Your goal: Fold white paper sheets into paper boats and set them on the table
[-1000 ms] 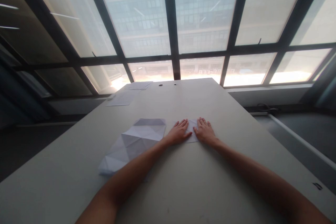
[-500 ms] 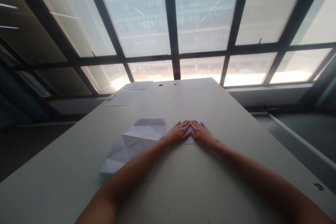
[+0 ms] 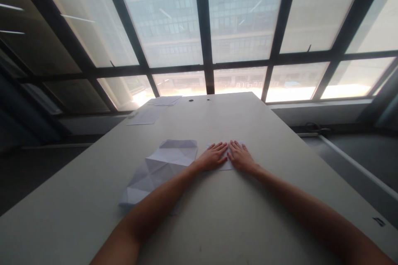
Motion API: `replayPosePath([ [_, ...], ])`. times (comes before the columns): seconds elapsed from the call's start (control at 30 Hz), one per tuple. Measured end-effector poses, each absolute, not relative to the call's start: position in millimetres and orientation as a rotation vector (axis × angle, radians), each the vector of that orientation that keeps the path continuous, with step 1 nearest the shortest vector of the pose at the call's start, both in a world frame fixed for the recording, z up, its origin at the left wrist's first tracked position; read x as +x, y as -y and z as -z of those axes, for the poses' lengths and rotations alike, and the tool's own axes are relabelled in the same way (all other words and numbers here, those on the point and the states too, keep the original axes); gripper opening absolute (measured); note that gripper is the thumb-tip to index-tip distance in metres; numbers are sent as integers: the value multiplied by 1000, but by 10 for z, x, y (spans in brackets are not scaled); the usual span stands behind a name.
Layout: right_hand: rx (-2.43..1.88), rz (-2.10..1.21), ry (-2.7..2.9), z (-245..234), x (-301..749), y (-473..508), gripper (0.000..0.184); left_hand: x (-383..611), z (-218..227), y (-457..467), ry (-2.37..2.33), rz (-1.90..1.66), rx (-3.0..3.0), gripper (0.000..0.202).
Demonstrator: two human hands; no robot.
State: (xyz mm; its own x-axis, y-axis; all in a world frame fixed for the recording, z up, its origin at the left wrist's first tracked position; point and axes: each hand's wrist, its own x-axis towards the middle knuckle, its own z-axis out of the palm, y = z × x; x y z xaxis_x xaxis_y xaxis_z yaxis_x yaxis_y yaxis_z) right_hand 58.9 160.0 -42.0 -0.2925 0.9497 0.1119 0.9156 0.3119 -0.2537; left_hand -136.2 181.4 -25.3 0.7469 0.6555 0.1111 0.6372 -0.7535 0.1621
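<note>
A small sheet of white paper lies flat on the table, mostly covered by my hands. My left hand rests palm down on its left part, fingers stretched out. On the right part lies my right hand, also flat with its fingers extended. The two hands are side by side, thumbs close together, and neither grips anything. Left of them is a larger creased sheet of paper, its fold lines raised off the table. My left forearm hides some of its near edge.
The long white table stretches toward the windows. More flat paper sheets lie at its far left. Two small dark holes sit near the far edge. A dark mark is at the right edge. Curtains hang on both sides.
My right hand has shifted slightly to the right over the paper, so the gap between the fingertips is a little wider. The papers stay in place.
</note>
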Motion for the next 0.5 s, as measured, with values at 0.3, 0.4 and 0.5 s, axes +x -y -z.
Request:
replayPosePath([
  [0.3, -1672, -181, 2371, 385, 579, -1583, 59, -1314, 202, -1766, -1129, -296, 2853, 56],
  [0.4, -1665, -132, 2343, 328, 538, -1517, 56, -1298, 206, -1754, -1163, -349, 2849, 52],
  [0.5, -1663, -72, 2285, 266, 504, -1455, 48, -1301, 218, -1752, -1148, -363, 2837, 51],
])
